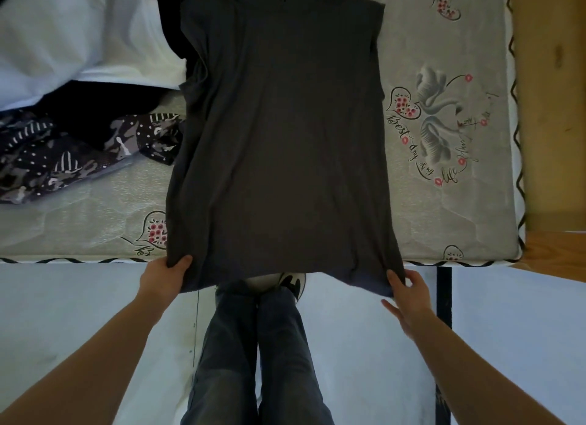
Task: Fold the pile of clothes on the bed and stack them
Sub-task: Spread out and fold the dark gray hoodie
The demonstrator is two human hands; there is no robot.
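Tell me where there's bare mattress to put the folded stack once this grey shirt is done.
Best patch: right of the grey shirt, out to the mattress edge by the wooden frame. A smaller strip lies near-left, between the patterned clothes and the front edge. Far left is crowded with white bedding and dark clothes.

A dark grey garment point(282, 139) lies spread flat on the bed point(444, 202), its hem overhanging the near edge. The left hand point(166, 275) pinches the hem's left corner; the right hand point(410, 293) pinches the right corner. A patterned dark garment point(79, 151) and white cloth point(79, 37) lie toward the bed's far left.
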